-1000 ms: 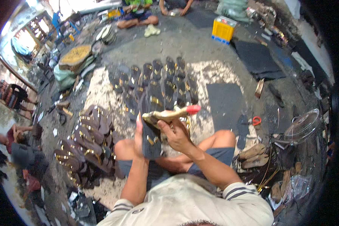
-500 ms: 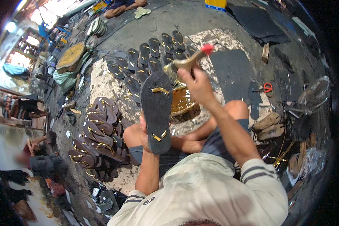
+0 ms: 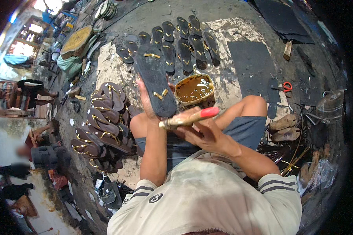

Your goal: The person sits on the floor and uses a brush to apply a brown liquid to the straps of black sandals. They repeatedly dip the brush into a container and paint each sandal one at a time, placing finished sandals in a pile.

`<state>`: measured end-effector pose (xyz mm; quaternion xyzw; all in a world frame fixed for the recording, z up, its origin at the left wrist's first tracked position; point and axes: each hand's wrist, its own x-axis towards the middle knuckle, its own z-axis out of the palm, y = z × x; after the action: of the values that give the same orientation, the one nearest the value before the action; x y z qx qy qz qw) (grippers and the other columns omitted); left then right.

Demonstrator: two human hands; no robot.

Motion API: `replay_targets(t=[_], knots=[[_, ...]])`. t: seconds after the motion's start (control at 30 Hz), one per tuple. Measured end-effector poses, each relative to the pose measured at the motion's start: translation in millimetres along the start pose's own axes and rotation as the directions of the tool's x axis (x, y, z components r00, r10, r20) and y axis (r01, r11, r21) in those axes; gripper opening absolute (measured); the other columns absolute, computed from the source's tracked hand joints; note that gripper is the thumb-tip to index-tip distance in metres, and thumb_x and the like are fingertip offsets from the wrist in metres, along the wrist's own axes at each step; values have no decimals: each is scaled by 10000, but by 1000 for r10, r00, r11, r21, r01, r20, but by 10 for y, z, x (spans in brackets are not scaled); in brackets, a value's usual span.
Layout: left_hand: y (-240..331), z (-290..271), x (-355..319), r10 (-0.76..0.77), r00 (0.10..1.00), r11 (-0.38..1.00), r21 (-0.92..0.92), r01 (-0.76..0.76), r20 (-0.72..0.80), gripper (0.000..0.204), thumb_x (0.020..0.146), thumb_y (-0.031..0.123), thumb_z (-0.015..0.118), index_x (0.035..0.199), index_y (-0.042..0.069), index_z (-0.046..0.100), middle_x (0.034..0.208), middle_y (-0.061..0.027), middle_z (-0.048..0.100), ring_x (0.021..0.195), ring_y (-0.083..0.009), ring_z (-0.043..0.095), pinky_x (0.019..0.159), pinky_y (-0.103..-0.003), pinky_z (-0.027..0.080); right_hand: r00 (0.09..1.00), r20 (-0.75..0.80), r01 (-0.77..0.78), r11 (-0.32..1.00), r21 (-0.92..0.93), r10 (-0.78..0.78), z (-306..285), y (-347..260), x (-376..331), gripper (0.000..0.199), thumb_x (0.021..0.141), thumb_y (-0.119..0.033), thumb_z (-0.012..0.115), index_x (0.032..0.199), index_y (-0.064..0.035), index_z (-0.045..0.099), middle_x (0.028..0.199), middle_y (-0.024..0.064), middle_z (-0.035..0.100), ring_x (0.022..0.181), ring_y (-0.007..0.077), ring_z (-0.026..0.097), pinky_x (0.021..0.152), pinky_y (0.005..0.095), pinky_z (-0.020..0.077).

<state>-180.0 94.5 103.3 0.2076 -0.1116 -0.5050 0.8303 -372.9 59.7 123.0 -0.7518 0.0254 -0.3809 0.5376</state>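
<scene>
In my left hand point(image 3: 145, 100) is a dark flip-flop sole point(image 3: 155, 78), its underside up with gold strap ends lying across it. The fingers wrap its left edge and heel part. My right hand point(image 3: 208, 135) grips a paintbrush point(image 3: 188, 118) with a pale wooden handle and a red end. The brush lies across the sole's near end; its bristles are mostly hidden, so I cannot tell whether they touch. Just beyond stands a tub of amber glue point(image 3: 195, 89). Finished-looking flip-flops point(image 3: 184, 55) with gold straps lie in rows past it.
Left of my knee is a heap of brown flip-flops point(image 3: 106, 121). On the right lie a dark rubber sheet point(image 3: 249, 70), red-handled scissors point(image 3: 287, 87), shoe lasts point(image 3: 284, 128) and a fan point(image 3: 329, 105). A stump-like block point(image 3: 76, 41) stands at the far left.
My right hand has come down from above the glue tub toward the sole's near end with the brush. The sole has shifted slightly left and up, tilting more. The view has moved a little.
</scene>
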Motion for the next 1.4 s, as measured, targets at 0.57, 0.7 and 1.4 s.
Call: replay_targets(t=[0.57, 0.7, 1.4], knots=[[1005, -726, 635, 220, 923, 946, 301, -122, -316, 488, 997, 490, 440, 1163, 64, 609, 959, -102, 692, 773, -229, 675, 696, -400, 573, 975, -186, -170, 948, -270, 121, -328, 239, 332, 393, 902, -158, 694, 1260, -28, 597, 1258, 133, 596, 1171, 260, 562, 990, 410, 458], [2111, -2043, 1065, 387, 797, 849, 517, -112, -463, 343, 1034, 304, 425, 1125, 43, 627, 952, -105, 690, 791, -255, 677, 699, -418, 575, 772, -546, -357, 933, 52, 326, -826, 277, 554, 318, 1006, -140, 569, 1262, 49, 551, 1225, 98, 605, 1109, 161, 566, 996, 307, 436], [1801, -1626, 128, 692, 662, -436, 898, 65, 288, 435, 873, 260, 712, 1250, 75, 599, 1313, -179, 577, 1247, -342, 526, 1063, -433, 391, 719, -517, -561, 827, -35, 465, -912, 862, 565, 336, 992, -268, 620, 1226, -29, 585, 998, -8, 626, 833, 62, 554, 715, 228, 449]])
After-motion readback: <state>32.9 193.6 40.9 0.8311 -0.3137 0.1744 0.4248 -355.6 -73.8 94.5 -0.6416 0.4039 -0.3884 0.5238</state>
